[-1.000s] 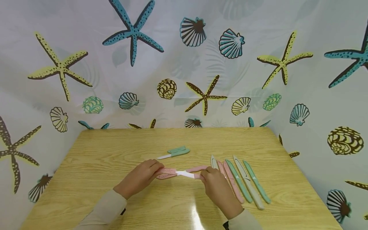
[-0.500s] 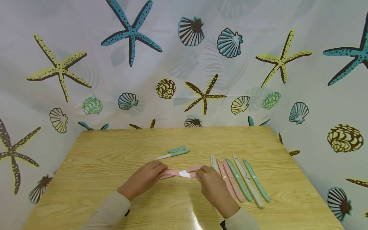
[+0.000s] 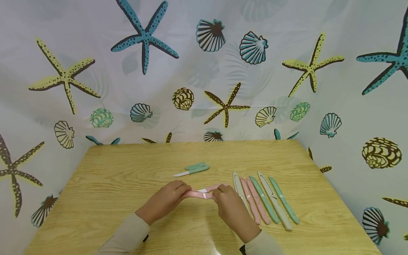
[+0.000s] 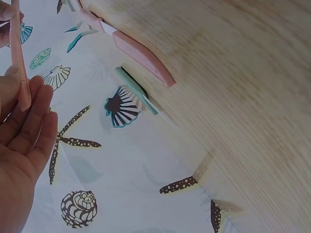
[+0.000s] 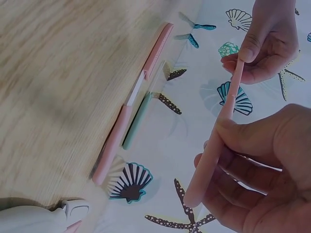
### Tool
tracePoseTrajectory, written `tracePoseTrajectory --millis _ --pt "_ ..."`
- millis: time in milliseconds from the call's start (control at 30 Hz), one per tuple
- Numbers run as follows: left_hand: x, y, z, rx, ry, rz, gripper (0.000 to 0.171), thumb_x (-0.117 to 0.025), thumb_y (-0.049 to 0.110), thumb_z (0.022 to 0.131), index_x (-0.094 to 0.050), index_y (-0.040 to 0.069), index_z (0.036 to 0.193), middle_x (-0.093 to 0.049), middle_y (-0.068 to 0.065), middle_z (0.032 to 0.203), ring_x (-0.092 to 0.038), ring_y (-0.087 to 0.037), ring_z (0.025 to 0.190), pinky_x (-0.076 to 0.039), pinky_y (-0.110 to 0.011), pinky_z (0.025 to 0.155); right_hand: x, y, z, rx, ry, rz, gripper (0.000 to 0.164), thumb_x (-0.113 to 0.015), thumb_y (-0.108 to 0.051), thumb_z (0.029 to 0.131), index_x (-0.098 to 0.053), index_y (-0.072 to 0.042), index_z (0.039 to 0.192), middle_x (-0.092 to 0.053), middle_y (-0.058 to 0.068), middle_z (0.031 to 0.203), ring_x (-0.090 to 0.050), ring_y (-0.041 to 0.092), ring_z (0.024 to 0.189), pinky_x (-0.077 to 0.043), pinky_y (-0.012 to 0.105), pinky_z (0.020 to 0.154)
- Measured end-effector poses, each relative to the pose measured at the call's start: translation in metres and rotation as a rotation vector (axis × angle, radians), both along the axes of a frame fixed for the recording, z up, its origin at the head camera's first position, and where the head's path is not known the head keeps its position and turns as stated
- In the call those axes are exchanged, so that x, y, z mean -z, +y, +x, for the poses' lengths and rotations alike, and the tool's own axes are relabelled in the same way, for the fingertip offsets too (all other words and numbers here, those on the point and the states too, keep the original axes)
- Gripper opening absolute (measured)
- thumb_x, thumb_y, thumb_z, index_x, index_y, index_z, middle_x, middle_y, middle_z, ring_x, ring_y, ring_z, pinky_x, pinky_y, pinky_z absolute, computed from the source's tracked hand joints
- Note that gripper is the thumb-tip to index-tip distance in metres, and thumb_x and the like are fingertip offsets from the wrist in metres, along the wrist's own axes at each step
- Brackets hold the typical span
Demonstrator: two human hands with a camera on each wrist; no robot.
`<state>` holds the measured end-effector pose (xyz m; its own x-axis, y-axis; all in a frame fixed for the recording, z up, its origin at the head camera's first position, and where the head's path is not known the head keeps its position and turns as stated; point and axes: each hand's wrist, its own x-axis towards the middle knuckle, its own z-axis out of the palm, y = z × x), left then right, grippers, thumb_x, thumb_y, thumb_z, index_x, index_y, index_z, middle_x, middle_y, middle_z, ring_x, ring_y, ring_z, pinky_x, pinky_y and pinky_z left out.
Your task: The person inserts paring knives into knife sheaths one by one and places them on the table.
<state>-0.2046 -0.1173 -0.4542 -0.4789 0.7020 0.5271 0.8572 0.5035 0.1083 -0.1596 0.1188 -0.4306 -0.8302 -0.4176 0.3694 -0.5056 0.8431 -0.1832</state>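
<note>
At left, above the worktop (image 3: 127, 163), the left hand (image 3: 167, 198) pinches one end of a pink sheath (image 3: 195, 193), its other fingers loosely curved beneath. Further along, a short strip of white blade (image 3: 205, 195) shows between sheath and handle. Just beyond lie a green knife (image 3: 200, 169) with a green sheath (image 3: 193, 165) against it, and, nearer, a second pink knife (image 5: 114, 141). The right hand (image 3: 231, 209) grips the handle of the held pink knife (image 5: 204, 170).

The step looks like working sheath along blade, nearly seated. Best done with both in one straight line, pressure even and lengthwise; twisting could catch the edge. Fingertips belong well back from the sheath's mouth. Elbow room matters: the row of knives, beginning with a white knife (image 3: 236, 182), lies near the right hand.
</note>
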Motion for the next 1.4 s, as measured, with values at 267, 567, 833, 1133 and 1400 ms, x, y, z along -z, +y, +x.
tracePoseTrajectory --millis 267,567,833,1133,1400 --pt "0.0007 -0.0013 0.0013 0.000 -0.008 -0.004 0.018 -0.071 0.013 0.086 -0.065 0.009 0.102 -0.062 0.002 0.095 -0.060 -0.009 0.083 -0.053 -0.021 0.075 0.0006 0.0002 0.0001 -0.003 -0.006 0.017 0.008 -0.074 -0.004 0.083 -0.072 -0.002 0.090 -0.062 0.005 0.085 -0.060 0.020 0.077 -0.054 0.029 0.065" --pt "0.0030 -0.0013 0.0001 0.029 -0.013 0.019 0.029 -0.044 0.030 0.100 -0.065 0.009 0.103 -0.061 0.003 0.094 -0.059 -0.008 0.081 -0.052 -0.021 0.074 0.0010 0.0015 -0.0005 0.000 -0.035 0.011 0.006 -0.073 -0.004 0.084 -0.072 -0.004 0.089 -0.064 0.006 0.087 -0.062 0.020 0.079 -0.055 0.030 0.067" --pt "0.0021 -0.0008 0.0003 0.040 -0.010 0.033 0.033 -0.041 0.032 0.101 -0.065 0.009 0.103 -0.061 0.002 0.096 -0.059 -0.009 0.083 -0.052 -0.023 0.075 -0.0016 0.0028 0.0000 0.001 -0.033 0.012 0.004 -0.073 -0.006 0.084 -0.071 -0.003 0.087 -0.062 0.004 0.083 -0.061 0.019 0.076 -0.053 0.027 0.064" --pt "0.0014 -0.0003 0.0000 0.039 -0.028 0.021 0.015 -0.063 0.020 0.093 -0.065 0.010 0.104 -0.060 0.003 0.096 -0.059 -0.009 0.083 -0.052 -0.024 0.074 0.0013 0.0050 -0.0013 -0.010 -0.024 -0.035 0.006 -0.073 -0.008 0.084 -0.070 -0.002 0.084 -0.062 0.004 0.083 -0.061 0.018 0.076 -0.053 0.028 0.065" --pt "-0.0012 -0.0006 0.0001 0.027 -0.028 0.023 0.021 -0.072 0.012 0.085 -0.065 0.010 0.104 -0.062 0.002 0.096 -0.060 -0.010 0.084 -0.053 -0.025 0.075 0.0038 0.0054 -0.0016 0.004 -0.016 -0.054 0.004 -0.073 -0.006 0.083 -0.070 -0.005 0.083 -0.062 0.003 0.082 -0.060 0.017 0.074 -0.051 0.027 0.061"
